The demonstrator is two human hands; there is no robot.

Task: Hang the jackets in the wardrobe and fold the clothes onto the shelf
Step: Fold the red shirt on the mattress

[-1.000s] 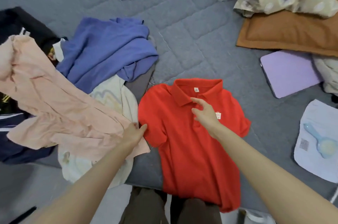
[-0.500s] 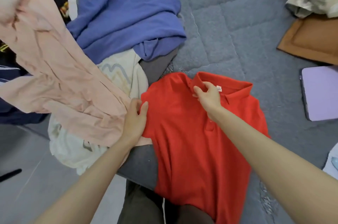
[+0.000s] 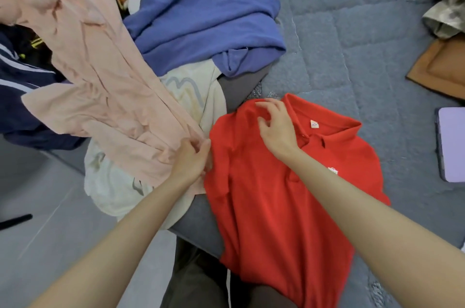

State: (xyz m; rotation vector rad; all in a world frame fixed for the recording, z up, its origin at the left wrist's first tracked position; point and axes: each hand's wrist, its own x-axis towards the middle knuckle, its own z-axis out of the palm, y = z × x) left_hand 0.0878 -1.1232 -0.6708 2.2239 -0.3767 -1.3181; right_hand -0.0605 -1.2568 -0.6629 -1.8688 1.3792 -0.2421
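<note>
A red polo shirt (image 3: 281,194) lies face up on the grey quilted bed (image 3: 327,38), its hem hanging over the near edge. My left hand (image 3: 192,160) grips the edge of the shirt's left sleeve, fingers curled into the fabric. My right hand (image 3: 276,126) is on the left shoulder beside the collar, with bent fingers and thumb pinching the cloth there. To the left is a pile of unfolded clothes: a pink garment (image 3: 100,76), a blue garment (image 3: 206,18) and a cream shirt (image 3: 201,96).
A navy jacket with white stripes (image 3: 22,96) lies at the far left under the pile. A brown pillow (image 3: 440,71) and a purple tablet (image 3: 453,144) are at the right. Grey floor (image 3: 50,232) lies below the bed's edge, and my legs stand against it.
My right hand has left the collar and moved left onto the shoulder. My left hand has closed on the sleeve edge. The view has shifted left and closer.
</note>
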